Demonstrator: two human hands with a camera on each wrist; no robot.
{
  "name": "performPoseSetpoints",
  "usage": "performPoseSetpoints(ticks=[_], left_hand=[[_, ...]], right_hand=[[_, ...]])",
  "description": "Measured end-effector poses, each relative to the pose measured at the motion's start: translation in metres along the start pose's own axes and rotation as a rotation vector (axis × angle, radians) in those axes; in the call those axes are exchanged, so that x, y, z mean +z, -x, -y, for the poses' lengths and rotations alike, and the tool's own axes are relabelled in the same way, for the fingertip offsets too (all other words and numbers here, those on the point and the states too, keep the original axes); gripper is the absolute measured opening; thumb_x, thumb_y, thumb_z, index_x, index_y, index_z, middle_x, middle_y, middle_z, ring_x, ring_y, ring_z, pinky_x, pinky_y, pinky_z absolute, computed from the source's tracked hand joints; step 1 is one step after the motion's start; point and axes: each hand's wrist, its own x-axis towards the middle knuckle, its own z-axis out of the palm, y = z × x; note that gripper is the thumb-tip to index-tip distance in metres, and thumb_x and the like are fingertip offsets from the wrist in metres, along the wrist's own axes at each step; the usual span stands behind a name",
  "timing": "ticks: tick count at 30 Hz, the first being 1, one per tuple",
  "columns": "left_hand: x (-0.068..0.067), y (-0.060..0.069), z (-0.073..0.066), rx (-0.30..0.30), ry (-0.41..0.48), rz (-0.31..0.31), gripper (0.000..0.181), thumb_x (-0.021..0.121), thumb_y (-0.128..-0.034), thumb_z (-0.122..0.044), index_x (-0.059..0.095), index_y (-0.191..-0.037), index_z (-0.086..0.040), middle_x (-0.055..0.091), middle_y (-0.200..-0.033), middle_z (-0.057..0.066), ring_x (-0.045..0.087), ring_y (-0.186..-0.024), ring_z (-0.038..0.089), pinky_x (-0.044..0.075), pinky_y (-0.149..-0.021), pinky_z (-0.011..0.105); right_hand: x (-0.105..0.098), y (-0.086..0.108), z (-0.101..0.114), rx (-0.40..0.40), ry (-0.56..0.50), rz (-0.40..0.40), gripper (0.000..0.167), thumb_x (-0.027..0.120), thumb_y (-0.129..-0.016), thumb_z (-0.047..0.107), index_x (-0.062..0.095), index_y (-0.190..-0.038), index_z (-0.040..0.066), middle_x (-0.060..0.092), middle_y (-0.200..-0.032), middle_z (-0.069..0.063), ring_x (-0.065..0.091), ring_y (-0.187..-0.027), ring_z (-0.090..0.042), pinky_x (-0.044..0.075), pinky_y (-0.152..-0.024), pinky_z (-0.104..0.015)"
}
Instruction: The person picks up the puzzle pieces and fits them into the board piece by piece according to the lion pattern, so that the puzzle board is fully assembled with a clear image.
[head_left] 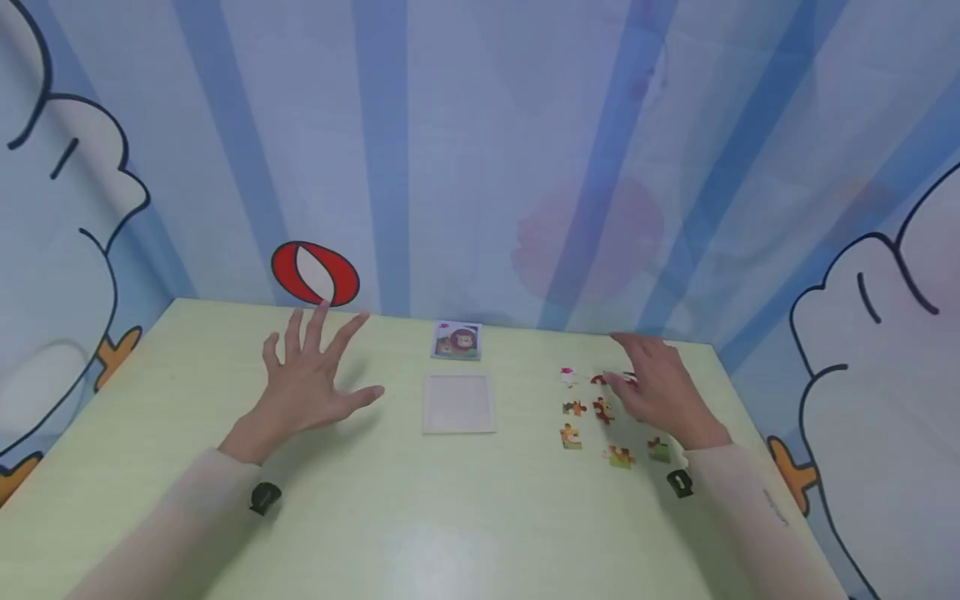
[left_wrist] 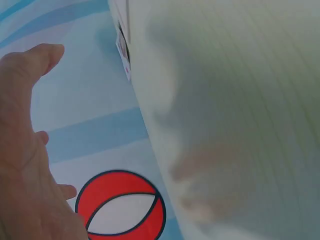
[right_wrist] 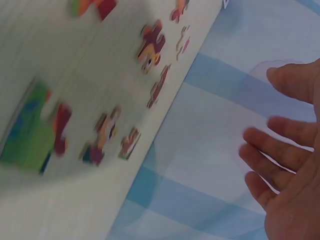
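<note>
My left hand (head_left: 306,387) hovers over the left of the table with its fingers spread and nothing in it. In the left wrist view its thumb (left_wrist: 45,57) stands apart from the fingers. On the right, my right hand (head_left: 660,392) hangs above several loose jigsaw puzzle pieces (head_left: 603,410), touching none that I can see; it hides part of the group. The right wrist view shows its fingers loosely extended and a green corner piece (right_wrist: 30,135) closest to the camera. Between the hands lies a pale square puzzle tray (head_left: 459,404). Behind that tray is a small picture card (head_left: 457,341) with a lion.
A pale green table (head_left: 420,517) holds everything. Behind it hangs a blue striped curtain (head_left: 465,167) printed with a red and white ball (head_left: 316,273) and white cartoon birds at both sides. Black bands sit near both sleeves.
</note>
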Motion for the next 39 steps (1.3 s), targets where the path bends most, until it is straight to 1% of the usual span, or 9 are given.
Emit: performPoseSetpoints(ticks=[3,8,12,16,21,27,30,34,39], left_hand=[[0.011,-0.002,-0.01,0.006,0.065,0.053,0.102,0.072,-0.0893,-0.065,0.018,-0.171,-0.038,0.011,-0.178,0.025,0.008,-0.16,0.059,0.013,-0.116,0.087],[0.032,-0.001,-0.026,0.056,0.139,0.119,0.101,0.075,-0.089,-0.062,0.022,-0.17,-0.033,0.022,-0.175,0.028,0.02,-0.158,0.062,0.027,-0.114,0.086],[0.046,-0.002,-0.036,0.095,0.206,0.162,0.099,0.077,-0.0893,-0.058,0.028,-0.169,-0.026,0.035,-0.171,0.028,0.032,-0.154,0.061,0.034,-0.112,0.085],[0.056,-0.003,-0.044,0.095,0.282,0.219,0.097,0.079,-0.0901,-0.052,0.033,-0.168,-0.018,0.044,-0.167,0.025,0.039,-0.151,0.059,0.037,-0.112,0.083],[0.06,-0.005,-0.05,0.07,0.301,0.274,0.092,0.079,-0.0917,-0.049,0.037,-0.167,-0.018,0.04,-0.169,0.024,0.034,-0.154,0.057,0.032,-0.116,0.083],[0.059,-0.009,-0.05,0.042,0.277,0.337,0.09,0.08,-0.0913,-0.043,0.038,-0.167,-0.019,0.025,-0.176,0.025,0.02,-0.16,0.056,0.02,-0.122,0.083],[0.06,-0.011,-0.048,0.045,0.261,0.351,0.092,0.08,-0.0913,-0.044,0.036,-0.168,-0.019,0.021,-0.178,0.024,0.017,-0.162,0.055,0.018,-0.123,0.082],[0.062,-0.013,-0.043,0.071,0.252,0.355,0.094,0.079,-0.0912,-0.049,0.035,-0.169,-0.02,0.018,-0.179,0.022,0.015,-0.163,0.053,0.018,-0.123,0.081],[0.063,-0.013,-0.038,0.095,0.277,0.354,0.094,0.077,-0.0895,-0.055,0.039,-0.168,-0.021,0.015,-0.179,0.022,0.011,-0.163,0.053,0.015,-0.122,0.083]], right_hand=[[0.008,-0.008,-0.002,0.042,-0.106,0.078,0.045,0.067,-0.107,0.021,0.063,-0.145,-0.002,0.069,-0.142,-0.025,0.061,-0.133,-0.049,0.048,-0.109,-0.068],[0.022,-0.022,-0.002,0.108,-0.232,0.186,0.038,0.065,-0.107,0.017,0.067,-0.142,0.0,0.07,-0.144,-0.021,0.059,-0.139,-0.046,0.046,-0.116,-0.066],[0.032,-0.03,-0.003,0.131,-0.244,0.224,0.034,0.067,-0.106,0.015,0.071,-0.137,0.002,0.071,-0.141,-0.02,0.062,-0.137,-0.045,0.05,-0.114,-0.063],[0.041,-0.036,-0.002,0.122,-0.217,0.287,0.031,0.067,-0.106,0.017,0.074,-0.132,0.002,0.072,-0.139,-0.022,0.062,-0.135,-0.046,0.051,-0.112,-0.063],[0.047,-0.041,-0.001,0.09,-0.187,0.297,0.032,0.069,-0.104,0.016,0.074,-0.13,-0.001,0.071,-0.137,-0.025,0.062,-0.132,-0.048,0.05,-0.112,-0.064],[0.053,-0.044,0.001,0.07,-0.152,0.299,0.034,0.071,-0.104,0.018,0.073,-0.131,-0.002,0.07,-0.135,-0.026,0.061,-0.13,-0.049,0.05,-0.111,-0.065],[0.054,-0.043,0.001,0.068,-0.114,0.309,0.035,0.072,-0.104,0.019,0.073,-0.132,-0.001,0.071,-0.134,-0.025,0.062,-0.128,-0.047,0.051,-0.109,-0.064],[0.056,-0.042,0.0,0.066,-0.073,0.307,0.032,0.072,-0.103,0.02,0.075,-0.129,0.001,0.073,-0.129,-0.023,0.065,-0.121,-0.043,0.054,-0.104,-0.062],[0.059,-0.043,0.002,0.083,-0.092,0.3,0.028,0.072,-0.103,0.018,0.077,-0.125,0.002,0.074,-0.126,-0.022,0.066,-0.119,-0.042,0.056,-0.102,-0.06]])
